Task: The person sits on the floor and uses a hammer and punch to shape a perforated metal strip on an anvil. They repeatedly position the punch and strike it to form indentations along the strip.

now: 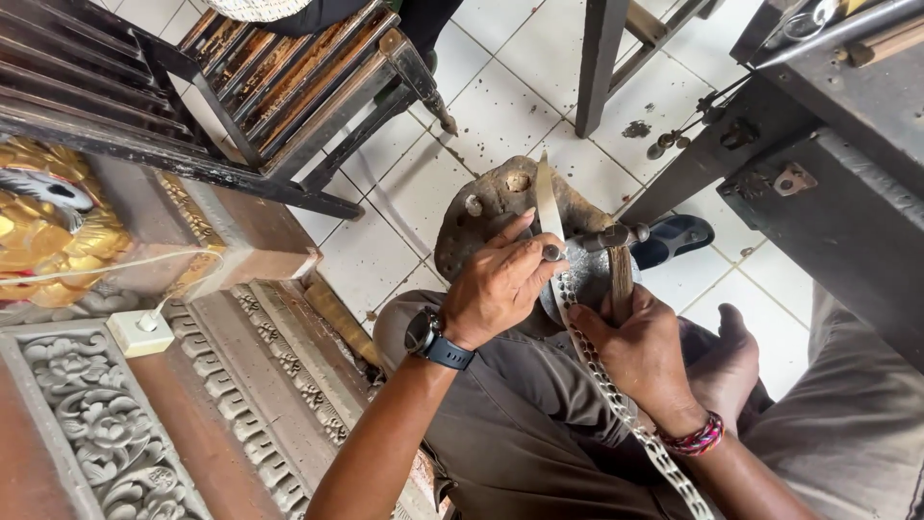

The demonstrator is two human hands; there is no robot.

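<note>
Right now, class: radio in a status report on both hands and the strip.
Left hand pinching punch on long pale perforated metal strip. Right hand gripping wooden-handled hammer. Nothing blocking.

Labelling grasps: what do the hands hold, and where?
Left hand pinches a punch on the metal strip; right hand grips the hammer by its wooden handle.

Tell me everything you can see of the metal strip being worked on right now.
The metal strip is long, thin and pale, silvery. Its near length is punched with rows of holes; the far end past the hands is plain. It runs diagonally from bottom right up across the wooden block. The left hand presses it with a punch; the right hand grips a hammer beside it.
</note>
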